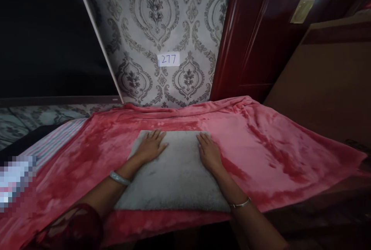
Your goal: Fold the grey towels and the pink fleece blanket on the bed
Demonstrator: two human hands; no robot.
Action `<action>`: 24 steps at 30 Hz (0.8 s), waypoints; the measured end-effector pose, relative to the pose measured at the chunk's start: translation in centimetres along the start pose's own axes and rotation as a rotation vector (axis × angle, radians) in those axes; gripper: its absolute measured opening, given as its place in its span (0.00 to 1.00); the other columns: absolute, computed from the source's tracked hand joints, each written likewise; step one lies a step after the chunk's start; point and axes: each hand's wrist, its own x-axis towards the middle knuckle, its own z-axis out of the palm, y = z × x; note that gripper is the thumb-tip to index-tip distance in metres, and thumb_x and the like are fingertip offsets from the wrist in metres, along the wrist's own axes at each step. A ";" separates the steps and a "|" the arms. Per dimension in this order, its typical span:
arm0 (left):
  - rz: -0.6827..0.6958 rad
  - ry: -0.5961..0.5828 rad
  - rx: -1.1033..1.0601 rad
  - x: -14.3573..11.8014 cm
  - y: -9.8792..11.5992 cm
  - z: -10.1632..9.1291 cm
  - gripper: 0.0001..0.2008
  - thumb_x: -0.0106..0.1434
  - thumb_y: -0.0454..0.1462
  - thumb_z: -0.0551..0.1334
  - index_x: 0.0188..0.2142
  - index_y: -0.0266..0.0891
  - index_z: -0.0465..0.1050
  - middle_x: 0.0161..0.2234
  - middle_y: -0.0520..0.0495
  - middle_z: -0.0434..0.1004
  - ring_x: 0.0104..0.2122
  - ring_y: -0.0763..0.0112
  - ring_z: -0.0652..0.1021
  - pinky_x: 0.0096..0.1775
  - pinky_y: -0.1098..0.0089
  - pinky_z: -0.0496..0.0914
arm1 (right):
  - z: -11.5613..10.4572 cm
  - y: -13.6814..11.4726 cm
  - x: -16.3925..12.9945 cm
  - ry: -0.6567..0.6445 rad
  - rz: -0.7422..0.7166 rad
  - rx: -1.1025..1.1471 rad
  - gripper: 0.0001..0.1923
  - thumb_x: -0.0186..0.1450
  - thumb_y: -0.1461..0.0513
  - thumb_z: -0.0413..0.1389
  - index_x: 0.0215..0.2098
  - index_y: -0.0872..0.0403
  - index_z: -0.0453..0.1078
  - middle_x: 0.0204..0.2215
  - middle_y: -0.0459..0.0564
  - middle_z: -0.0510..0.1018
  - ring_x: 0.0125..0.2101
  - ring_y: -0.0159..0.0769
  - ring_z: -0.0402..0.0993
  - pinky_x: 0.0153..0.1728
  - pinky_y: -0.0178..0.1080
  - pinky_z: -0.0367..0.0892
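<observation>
Nearest the camera, both forearms reach out over the grey folded cloth (176, 176), which lies flat on the pink blanket (261, 145). The left hand (152, 145) presses palm-down near its far left corner, fingers flat and lightly spread, while the right hand (209, 152) lies flat by the far right edge, fingers together. Beyond, patterned wallpaper (156, 18) carries a label reading 277 (168, 59).

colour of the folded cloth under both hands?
Plain grey folded cloth, lying on the pink-red blanket; seen in the head view.
</observation>
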 end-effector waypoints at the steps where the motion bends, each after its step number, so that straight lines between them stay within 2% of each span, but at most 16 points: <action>1: -0.032 -0.010 0.013 -0.1 -1.1 -0.2 0.31 0.71 0.50 0.48 0.68 0.39 0.55 0.70 0.37 0.52 0.69 0.54 0.53 0.67 0.49 0.45 | 0.0 0.0 0.0 -0.005 0.001 0.000 0.26 0.72 0.64 0.40 0.67 0.57 0.61 0.68 0.53 0.59 0.68 0.42 0.49 0.65 0.48 0.51; 5: -0.129 -0.039 -0.005 -0.4 -4.0 -0.3 0.32 0.71 0.48 0.46 0.70 0.36 0.50 0.71 0.38 0.48 0.70 0.56 0.50 0.67 0.52 0.48 | 0.0 -0.1 -0.1 -0.016 0.009 -0.005 0.26 0.73 0.63 0.39 0.67 0.56 0.60 0.69 0.54 0.58 0.68 0.41 0.49 0.65 0.47 0.51; 10: -0.242 -0.051 -0.043 -0.9 -5.2 -0.2 0.34 0.70 0.47 0.45 0.70 0.31 0.48 0.71 0.37 0.46 0.70 0.59 0.49 0.67 0.59 0.49 | 0.1 0.0 -0.1 -0.004 0.006 0.004 0.26 0.73 0.64 0.40 0.67 0.57 0.60 0.68 0.53 0.58 0.68 0.41 0.49 0.65 0.46 0.51; 13: -0.283 -0.069 -0.032 -1.3 -5.3 -0.8 0.33 0.70 0.48 0.46 0.70 0.34 0.48 0.71 0.37 0.45 0.70 0.54 0.48 0.66 0.52 0.50 | -0.4 0.0 0.2 -0.005 -0.004 0.009 0.26 0.72 0.64 0.41 0.67 0.57 0.60 0.68 0.54 0.59 0.68 0.41 0.49 0.65 0.48 0.49; 15: -0.321 -0.078 -0.015 -1.7 -5.0 -1.7 0.34 0.70 0.48 0.47 0.70 0.34 0.49 0.71 0.34 0.45 0.70 0.49 0.48 0.65 0.45 0.49 | -1.1 -0.1 0.2 -0.052 -0.001 0.004 0.27 0.71 0.64 0.42 0.68 0.57 0.59 0.68 0.55 0.58 0.69 0.41 0.48 0.66 0.49 0.48; 17: -0.340 -0.072 0.014 -2.6 -3.9 -2.8 0.33 0.70 0.47 0.48 0.69 0.31 0.51 0.71 0.31 0.45 0.70 0.47 0.47 0.65 0.42 0.47 | -2.0 -0.4 -0.2 -0.125 0.040 -0.015 0.28 0.71 0.63 0.43 0.68 0.58 0.57 0.69 0.56 0.55 0.69 0.44 0.47 0.66 0.51 0.48; 19: -0.276 -0.050 0.026 -4.0 -1.8 -3.4 0.32 0.71 0.46 0.47 0.68 0.30 0.53 0.71 0.32 0.46 0.70 0.50 0.48 0.66 0.44 0.46 | -2.7 -1.0 -1.5 -0.160 0.056 -0.038 0.29 0.71 0.62 0.44 0.69 0.59 0.55 0.70 0.58 0.53 0.69 0.46 0.46 0.66 0.54 0.46; 21: -0.102 -0.027 -0.003 -6.0 1.4 -3.1 0.30 0.71 0.46 0.48 0.68 0.33 0.55 0.71 0.35 0.47 0.70 0.54 0.48 0.67 0.48 0.47 | -3.0 -1.8 -3.4 -0.139 -0.011 -0.043 0.30 0.71 0.61 0.44 0.70 0.58 0.53 0.70 0.58 0.52 0.69 0.47 0.46 0.66 0.55 0.46; 24: 0.203 -0.008 -0.077 -9.0 6.8 -1.0 0.31 0.70 0.47 0.50 0.69 0.41 0.52 0.72 0.41 0.46 0.71 0.57 0.48 0.68 0.50 0.46 | -2.4 -3.1 -6.6 -0.116 -0.137 -0.039 0.30 0.71 0.60 0.43 0.70 0.58 0.53 0.70 0.57 0.53 0.69 0.45 0.46 0.67 0.52 0.46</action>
